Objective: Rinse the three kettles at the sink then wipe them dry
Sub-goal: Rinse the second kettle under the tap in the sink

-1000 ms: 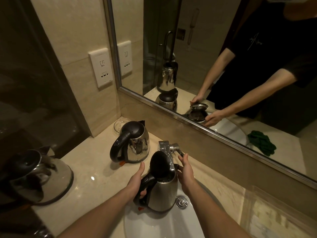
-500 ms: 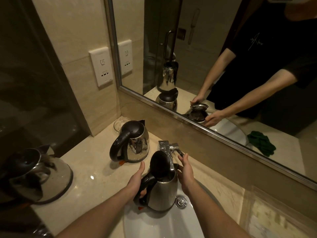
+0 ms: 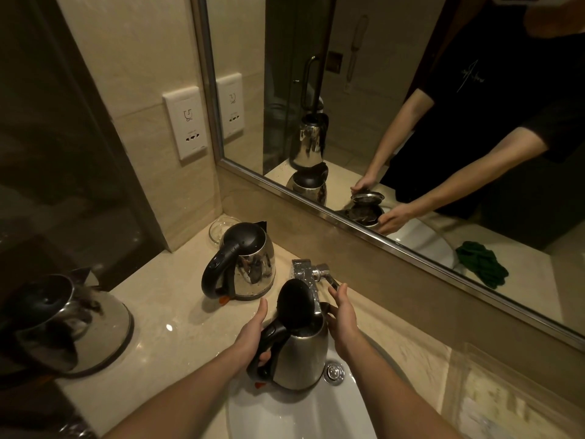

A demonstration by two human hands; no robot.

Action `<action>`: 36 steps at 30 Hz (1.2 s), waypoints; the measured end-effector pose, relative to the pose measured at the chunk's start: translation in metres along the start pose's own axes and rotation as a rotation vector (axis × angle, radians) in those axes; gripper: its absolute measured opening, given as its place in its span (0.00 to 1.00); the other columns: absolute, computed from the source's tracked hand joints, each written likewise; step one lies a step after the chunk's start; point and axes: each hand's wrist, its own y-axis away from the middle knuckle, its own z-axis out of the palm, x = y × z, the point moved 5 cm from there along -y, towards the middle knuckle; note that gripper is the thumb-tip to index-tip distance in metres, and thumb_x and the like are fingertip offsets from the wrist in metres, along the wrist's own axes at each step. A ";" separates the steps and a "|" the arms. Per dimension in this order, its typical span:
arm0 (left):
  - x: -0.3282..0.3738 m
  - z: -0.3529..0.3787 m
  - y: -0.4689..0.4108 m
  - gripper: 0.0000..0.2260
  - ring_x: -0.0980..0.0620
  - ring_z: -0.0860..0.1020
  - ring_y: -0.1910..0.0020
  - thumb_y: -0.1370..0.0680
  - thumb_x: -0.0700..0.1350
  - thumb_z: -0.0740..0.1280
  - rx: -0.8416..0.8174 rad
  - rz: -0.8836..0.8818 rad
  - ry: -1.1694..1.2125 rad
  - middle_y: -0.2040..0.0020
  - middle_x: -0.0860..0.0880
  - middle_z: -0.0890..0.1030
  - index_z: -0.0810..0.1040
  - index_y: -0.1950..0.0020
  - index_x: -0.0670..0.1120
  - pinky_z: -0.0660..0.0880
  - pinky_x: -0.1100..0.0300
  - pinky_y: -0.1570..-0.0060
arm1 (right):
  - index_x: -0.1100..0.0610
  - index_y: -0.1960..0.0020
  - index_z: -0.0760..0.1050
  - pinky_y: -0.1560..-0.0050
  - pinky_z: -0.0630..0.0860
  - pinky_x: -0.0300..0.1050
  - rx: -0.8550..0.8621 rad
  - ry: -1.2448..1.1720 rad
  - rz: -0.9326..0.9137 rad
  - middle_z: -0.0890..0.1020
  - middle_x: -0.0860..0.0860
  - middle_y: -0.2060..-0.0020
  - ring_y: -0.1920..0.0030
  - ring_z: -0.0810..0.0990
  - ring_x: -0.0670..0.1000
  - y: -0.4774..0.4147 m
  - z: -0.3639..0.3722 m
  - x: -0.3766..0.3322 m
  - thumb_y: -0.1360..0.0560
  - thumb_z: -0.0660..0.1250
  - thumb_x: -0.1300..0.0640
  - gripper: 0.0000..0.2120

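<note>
Head view: faucet (image 3: 304,273) behind kettle (image 3: 300,359) (lid (image 3: 296,307) upright)

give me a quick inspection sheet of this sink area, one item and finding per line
surface: beige stone counter with a white sink set into it
job's things: steel kettle, lid open, sits in the sink below the tap; second kettle upright on the counter behind it, lid shut; third kettle at far left, blurred
clutter: glass dish in the corner; green cloth seen only in the mirror
grips: left grip holds the steel kettle's black handle; right grip open at its right side, fingertips near the tap lever
cables: nothing seen
surroundings: framed mirror, wall socket, dark glass panel at left
</note>
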 end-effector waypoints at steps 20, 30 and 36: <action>0.000 0.000 0.002 0.35 0.51 0.68 0.81 0.23 0.72 0.51 -0.002 0.003 -0.016 0.75 0.45 0.71 0.74 0.63 0.41 0.66 0.63 0.78 | 0.50 0.28 0.68 0.30 0.59 0.55 -0.021 -0.013 -0.010 0.66 0.59 0.28 0.28 0.63 0.59 0.002 0.000 -0.002 0.21 0.46 0.34 0.30; 0.001 0.001 0.002 0.35 0.51 0.68 0.82 0.24 0.72 0.52 0.019 -0.002 -0.031 0.76 0.46 0.71 0.75 0.61 0.40 0.66 0.62 0.78 | 0.50 0.28 0.68 0.32 0.61 0.53 -0.024 -0.031 -0.007 0.67 0.60 0.29 0.29 0.66 0.60 0.004 0.001 -0.002 0.21 0.47 0.34 0.30; 0.003 0.002 0.003 0.34 0.52 0.68 0.81 0.23 0.71 0.52 0.032 0.001 -0.017 0.75 0.46 0.71 0.76 0.60 0.40 0.65 0.63 0.79 | 0.50 0.28 0.68 0.30 0.60 0.55 -0.022 -0.028 -0.004 0.67 0.60 0.29 0.29 0.65 0.60 0.003 0.001 -0.002 0.22 0.47 0.34 0.31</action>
